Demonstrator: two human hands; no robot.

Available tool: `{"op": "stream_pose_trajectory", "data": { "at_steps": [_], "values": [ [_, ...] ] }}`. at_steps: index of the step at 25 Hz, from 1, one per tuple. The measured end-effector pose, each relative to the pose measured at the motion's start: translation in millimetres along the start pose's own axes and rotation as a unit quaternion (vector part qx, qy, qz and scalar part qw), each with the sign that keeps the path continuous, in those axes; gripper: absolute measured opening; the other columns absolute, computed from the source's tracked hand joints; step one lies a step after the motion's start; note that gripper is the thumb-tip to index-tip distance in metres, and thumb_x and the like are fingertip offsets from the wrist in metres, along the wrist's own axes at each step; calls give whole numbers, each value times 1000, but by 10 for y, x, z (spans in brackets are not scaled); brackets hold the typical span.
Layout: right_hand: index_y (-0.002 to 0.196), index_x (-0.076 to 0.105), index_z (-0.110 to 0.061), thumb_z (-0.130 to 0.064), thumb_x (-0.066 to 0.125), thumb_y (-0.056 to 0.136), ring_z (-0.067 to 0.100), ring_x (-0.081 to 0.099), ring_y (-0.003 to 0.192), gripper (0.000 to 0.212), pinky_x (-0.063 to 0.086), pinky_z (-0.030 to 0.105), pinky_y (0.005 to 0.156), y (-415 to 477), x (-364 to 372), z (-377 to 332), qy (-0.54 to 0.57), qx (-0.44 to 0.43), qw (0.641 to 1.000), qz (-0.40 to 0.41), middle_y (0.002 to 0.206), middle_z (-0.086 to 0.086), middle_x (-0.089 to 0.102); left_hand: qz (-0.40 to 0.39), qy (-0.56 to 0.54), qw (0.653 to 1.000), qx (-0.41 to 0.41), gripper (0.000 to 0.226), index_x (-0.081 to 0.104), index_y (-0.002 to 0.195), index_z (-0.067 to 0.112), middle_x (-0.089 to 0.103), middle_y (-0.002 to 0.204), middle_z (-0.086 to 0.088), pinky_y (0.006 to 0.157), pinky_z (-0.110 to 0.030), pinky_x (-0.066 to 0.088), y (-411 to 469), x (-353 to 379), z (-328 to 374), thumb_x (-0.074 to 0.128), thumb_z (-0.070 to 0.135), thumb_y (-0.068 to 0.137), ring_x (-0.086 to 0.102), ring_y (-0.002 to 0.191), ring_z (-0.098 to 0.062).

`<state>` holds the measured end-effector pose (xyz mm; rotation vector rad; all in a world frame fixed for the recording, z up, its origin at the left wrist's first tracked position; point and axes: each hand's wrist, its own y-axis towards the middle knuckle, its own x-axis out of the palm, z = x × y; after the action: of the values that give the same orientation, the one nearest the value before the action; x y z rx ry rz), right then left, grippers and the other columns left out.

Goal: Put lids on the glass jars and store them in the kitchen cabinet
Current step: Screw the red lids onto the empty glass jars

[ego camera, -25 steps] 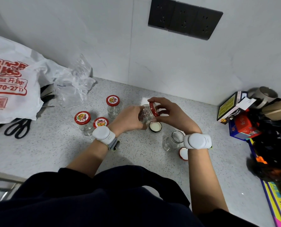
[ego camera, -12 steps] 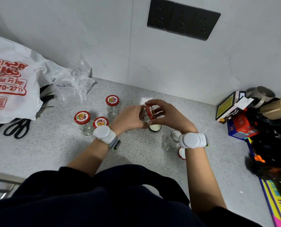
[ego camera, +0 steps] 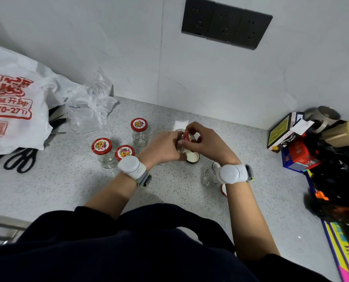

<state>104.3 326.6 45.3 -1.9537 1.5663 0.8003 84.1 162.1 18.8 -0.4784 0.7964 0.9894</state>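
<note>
Since 1 s ago the red lid (ego camera: 187, 136) is sitting lower on the jar (ego camera: 181, 143), hands drawn closer together above the counter (ego camera: 169, 190). Near: an open jar (ego camera: 209, 176) and a lid (ego camera: 223, 190) are hiding partly behind the right wrist. Left hand (ego camera: 162, 146) is gripping the jar, mostly covering it; right hand (ego camera: 205, 143) is pinching the lid w/ curled fingers, prob. seated on the rim. Farther left, 3 capped jars (ego camera: 139, 132) are standing upright.

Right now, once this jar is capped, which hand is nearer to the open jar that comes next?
The right hand. The open jar stands beside the right wrist, with a loose lid close by. The left hand grips the jar being capped, farther away.
</note>
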Motion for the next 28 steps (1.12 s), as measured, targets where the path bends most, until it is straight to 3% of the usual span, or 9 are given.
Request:
{"op": "stream_pose_trajectory", "data": {
  "at_steps": [6, 10, 14, 18, 22, 24, 26, 28],
  "values": [
    [111, 51, -33, -62, 49, 86, 7, 57, 75, 38, 45, 25, 65, -22, 111, -48, -118, -74, 987, 82, 92, -17, 62, -3, -127, 992, -18, 32, 64, 96, 12, 70, 83, -6, 74, -36, 55, -8, -49, -17, 76, 15, 67, 68, 79, -19],
    [95, 53, -28, -67, 33, 82, 11, 55, 64, 45, 43, 27, 58, 5, 232, -69, -169, -52, 972, 154, 72, -12, 60, -10, -136, 991, -12, 30, 62, 91, 13, 69, 78, -7, 72, -37, 55, -16, -10, -5, 76, 13, 65, 66, 73, -19],
    [89, 56, -28, -67, 25, 78, 12, 52, 64, 52, 37, 26, 57, 27, 310, -130, -179, 7, 958, 223, 68, -11, 57, 30, -117, 993, -16, 36, 64, 96, 15, 70, 83, 0, 74, -34, 57, 11, 61, 26, 80, 20, 64, 67, 75, -14],
    [91, 57, -27, -66, 21, 75, 17, 59, 69, 55, 34, 26, 58, 82, 361, -189, -203, 33, 953, 223, 71, -6, 63, 117, -71, 990, -20, 36, 64, 95, 16, 69, 82, 4, 62, -25, 52, -30, 133, 23, 79, 32, 66, 64, 73, -12],
    [93, 58, -26, -66, 22, 76, 20, 62, 71, 57, 41, 28, 60, 89, 341, -184, -184, 21, 953, 239, 73, -5, 66, 161, -29, 986, -30, 40, 62, 100, 15, 70, 85, 0, 66, -27, 52, -29, 139, 86, 77, 34, 69, 63, 72, -15],
    [98, 57, -25, -69, 27, 78, 17, 62, 70, 57, 42, 28, 60, 81, 268, -156, -159, -26, 961, 226, 75, -6, 67, 143, -38, 988, -35, 41, 61, 99, 19, 70, 84, 3, 70, -29, 55, 9, 89, 95, 76, 38, 66, 65, 74, -14],
    [106, 55, -26, -71, 33, 77, 12, 59, 71, 58, 37, 25, 61, 62, 181, -136, -146, -75, 968, 190, 83, -8, 68, 75, -123, 989, -24, 42, 61, 103, 21, 70, 90, 4, 78, -29, 57, 24, -25, 69, 79, 29, 65, 67, 83, -12],
    [115, 53, -29, -70, 40, 78, 9, 60, 77, 57, 39, 23, 63, 24, 136, -134, -136, -115, 968, 176, 94, -10, 70, 4, -211, 977, -7, 49, 60, 112, 16, 68, 94, 8, 81, -15, 52, 2, -163, 23, 79, 9, 68, 65, 89, -4]
  ]
}}
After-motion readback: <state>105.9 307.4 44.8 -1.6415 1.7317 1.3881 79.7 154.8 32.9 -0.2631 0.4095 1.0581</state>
